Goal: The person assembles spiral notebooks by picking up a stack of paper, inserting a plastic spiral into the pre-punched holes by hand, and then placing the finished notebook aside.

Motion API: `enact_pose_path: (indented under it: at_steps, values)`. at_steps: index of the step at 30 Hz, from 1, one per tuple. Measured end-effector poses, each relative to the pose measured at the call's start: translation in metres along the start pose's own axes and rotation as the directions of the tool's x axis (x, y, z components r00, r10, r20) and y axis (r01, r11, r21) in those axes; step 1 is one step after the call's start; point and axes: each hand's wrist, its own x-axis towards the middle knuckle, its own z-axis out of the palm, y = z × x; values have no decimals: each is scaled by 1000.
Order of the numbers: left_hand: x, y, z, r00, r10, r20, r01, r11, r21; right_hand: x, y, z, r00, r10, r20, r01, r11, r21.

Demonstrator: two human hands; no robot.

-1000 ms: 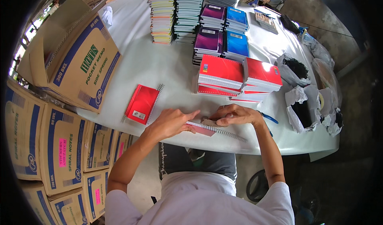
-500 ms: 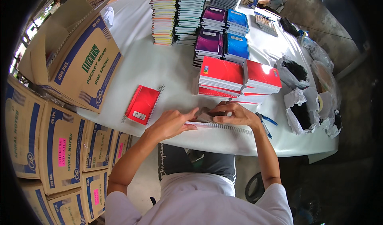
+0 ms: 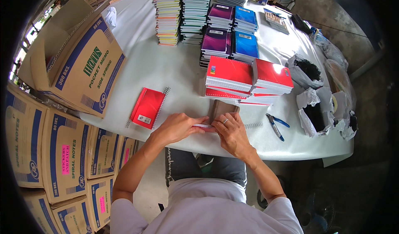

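Right of centre: silvery spiral wire point(image 3: 254, 125), blue-handled pliers point(image 3: 276, 130). Above these, red notebooks point(image 3: 229, 71); at upper centre, purple notebooks point(image 3: 215, 41) and blue notebooks point(image 3: 246, 44). Upper left: a brown carton point(image 3: 92, 61) banded blue with green lettering. The table point(image 3: 183, 76) is pale grey-white.

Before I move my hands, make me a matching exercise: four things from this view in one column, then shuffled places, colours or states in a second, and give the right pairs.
Column one
1. Pliers
2. Lone notebook
3. Right hand
4. Spring

Column two
A. Red, left of the left hand
B. Wears a ring
C. Silvery coil, jutting out to the right from under the fingers
D. Blue-handled, lying on the table

Pairs: 1-D, 2-A, 3-B, 4-C
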Motion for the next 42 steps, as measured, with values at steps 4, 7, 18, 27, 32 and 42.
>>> enact_pose_path:
  at_steps: [4, 7, 18, 27, 32, 42]
  values:
    - [-1, 6, -5, 998, -55, 37, 53, 997, 49, 7, -9, -7, 996, 49, -74, -56, 994, -91]
    - [0, 20, -13, 991, -118, 59, 106, 980, 171, -9, -1, 4, 996, 73, -43, -78, 991, -113]
    - [1, 24, 6, 996, -68, -55, 76, 985, 156, -16, -12, 12, 973, 206, -105, -212, 976, -44]
    - [6, 35, 8, 992, -121, -24, 123, 987, 104, -16, -19, 13, 966, 192, -174, -199, 980, -25]
    - [0, 41, 11, 994, -86, -63, 94, 987, 131, -22, -23, 16, 965, 194, -174, -201, 979, -19]
    - [-12, 13, 6, 980, 93, 178, -129, 971, 202, -14, 62, -13, 964, 181, 195, -193, 980, 44]
